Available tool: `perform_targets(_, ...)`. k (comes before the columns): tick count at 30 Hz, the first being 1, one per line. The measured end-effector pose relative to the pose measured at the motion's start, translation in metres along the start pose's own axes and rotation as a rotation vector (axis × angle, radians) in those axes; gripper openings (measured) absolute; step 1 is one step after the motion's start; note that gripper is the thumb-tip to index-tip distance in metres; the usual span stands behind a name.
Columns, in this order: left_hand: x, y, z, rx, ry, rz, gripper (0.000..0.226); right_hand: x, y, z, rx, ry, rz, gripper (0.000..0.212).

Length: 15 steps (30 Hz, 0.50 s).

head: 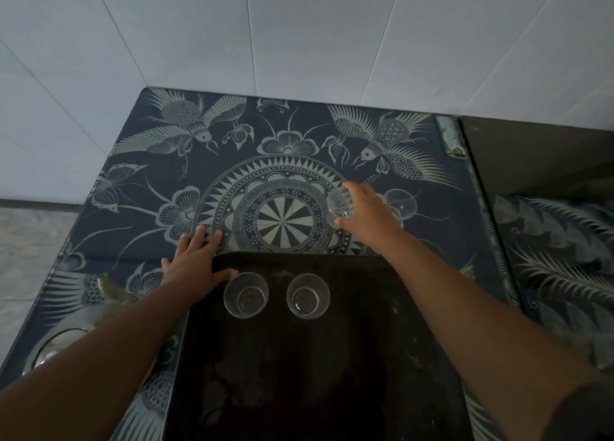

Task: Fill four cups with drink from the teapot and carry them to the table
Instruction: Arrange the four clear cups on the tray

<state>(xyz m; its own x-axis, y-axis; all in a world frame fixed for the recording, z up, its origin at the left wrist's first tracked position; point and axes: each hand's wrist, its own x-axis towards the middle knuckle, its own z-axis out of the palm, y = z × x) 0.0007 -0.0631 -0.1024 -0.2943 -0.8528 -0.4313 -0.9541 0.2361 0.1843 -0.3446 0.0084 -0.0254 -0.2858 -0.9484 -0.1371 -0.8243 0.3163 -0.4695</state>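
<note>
**Right grip on third cup, two cups standing on tray**

Pose: both forearms stretched forward across the tray (299, 374). Left grip (196, 264) laid palm-down on the tray's far-left corner, fingers splayed onto the cloth, thumb along the rim just beside the left cup (246, 295). Right grip (368, 214) reaching further, past the tray's far edge, palm down, right of the cloth's round medallion.

Surface: bench (133, 188) under a dark blue cloth with pale birds, flowers and a central mandala. Black tray at the near side. White tiled wall (299, 35) behind, second dark surface (531, 154) to the right, grey floor (26, 241) at left. Rounded glass item (59, 344) at lower left, half hidden by the left forearm; cannot tell what.

Grip: left has fingers straight, holding nothing, only resting on tray corner and cloth. Right has fingers and thumb curled round the third cup (339, 204), clear, tipped sideways; cannot tell whether lifted or touching the cloth. Fourth cup (400, 203) just beyond the right grip, partly hidden. Left cup and right cup (308, 296) upright, side by side, apart, at the tray's far end.
</note>
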Motion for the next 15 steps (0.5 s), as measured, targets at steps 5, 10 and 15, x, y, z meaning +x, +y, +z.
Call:
perform_targets(5,-0.001,0.002,-0.002,0.005,-0.002,-0.004,0.103,-0.027,-0.007,-0.021,0.049,0.020,-0.031,0.085)
perform_targets(10,-0.001,0.002,-0.004,0.002,-0.009,0.001,0.102,-0.075,-0.003,-0.041,0.069,-0.030,-0.011,0.094)
perform_targets(15,-0.001,0.002,-0.004,0.005,-0.006,-0.002,0.101,-0.123,0.005,-0.028,0.036,-0.037,0.010,0.086)
